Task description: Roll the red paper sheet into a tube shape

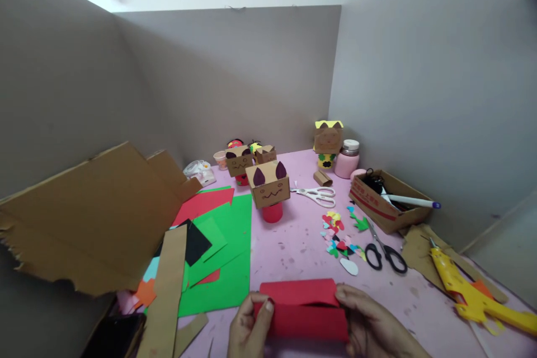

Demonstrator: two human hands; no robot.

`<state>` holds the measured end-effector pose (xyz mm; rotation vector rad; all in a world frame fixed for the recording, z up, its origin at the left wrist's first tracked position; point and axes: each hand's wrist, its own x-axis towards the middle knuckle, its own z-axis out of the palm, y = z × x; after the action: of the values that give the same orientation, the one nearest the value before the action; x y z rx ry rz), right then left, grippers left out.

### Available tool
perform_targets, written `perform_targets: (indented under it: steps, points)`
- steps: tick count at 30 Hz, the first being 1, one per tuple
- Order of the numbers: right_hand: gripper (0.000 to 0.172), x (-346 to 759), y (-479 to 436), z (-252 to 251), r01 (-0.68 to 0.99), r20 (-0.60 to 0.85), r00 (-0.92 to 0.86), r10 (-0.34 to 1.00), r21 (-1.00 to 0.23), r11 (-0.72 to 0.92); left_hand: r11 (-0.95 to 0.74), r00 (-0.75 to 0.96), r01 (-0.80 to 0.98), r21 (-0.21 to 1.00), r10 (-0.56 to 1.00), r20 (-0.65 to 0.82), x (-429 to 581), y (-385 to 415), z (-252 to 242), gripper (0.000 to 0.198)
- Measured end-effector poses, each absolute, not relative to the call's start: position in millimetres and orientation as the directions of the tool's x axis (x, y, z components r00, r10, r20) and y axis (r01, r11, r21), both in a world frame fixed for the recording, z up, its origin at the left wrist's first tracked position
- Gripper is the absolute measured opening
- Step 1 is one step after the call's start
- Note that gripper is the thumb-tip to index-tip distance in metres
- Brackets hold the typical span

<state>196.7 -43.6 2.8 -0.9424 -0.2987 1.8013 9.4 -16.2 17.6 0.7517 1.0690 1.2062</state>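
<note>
Near edge of desk (293, 246): red paper (304, 307), folded over, pinched at its ends by left hand (249, 330) and right hand (369, 327), fingers closed on it to keep the fold. Beyond: black scissors (386, 254), green sheets (229, 246), cardboard box figure (268, 183).

Partitioned craft corner: pink table (293, 246) beyond the hands carries coloured paper sheets (226, 246), scissors (384, 251), a yellow glue gun (474, 291), cardboard box figures (268, 184).

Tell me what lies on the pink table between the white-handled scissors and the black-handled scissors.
In the head view, a scatter of small coloured paper cut-outs lies between the white-handled scissors and the black-handled scissors on the pink table.
</note>
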Motion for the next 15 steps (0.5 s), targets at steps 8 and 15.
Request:
perform_targets:
  steps: [8,15]
  points:
    - [0.02,203,-42,13,-0.13,-0.055,-0.088,0.995,-0.989,-0.066,0.25,0.008,-0.36,0.899,0.964,-0.265,6,-11,17,0.033]
    - [0.021,201,-44,21,-0.173,-0.05,-0.153,0.987,-0.982,-0.077,0.169,-0.058,-0.248,0.954,0.98,-0.188,5,-12,15,0.036]
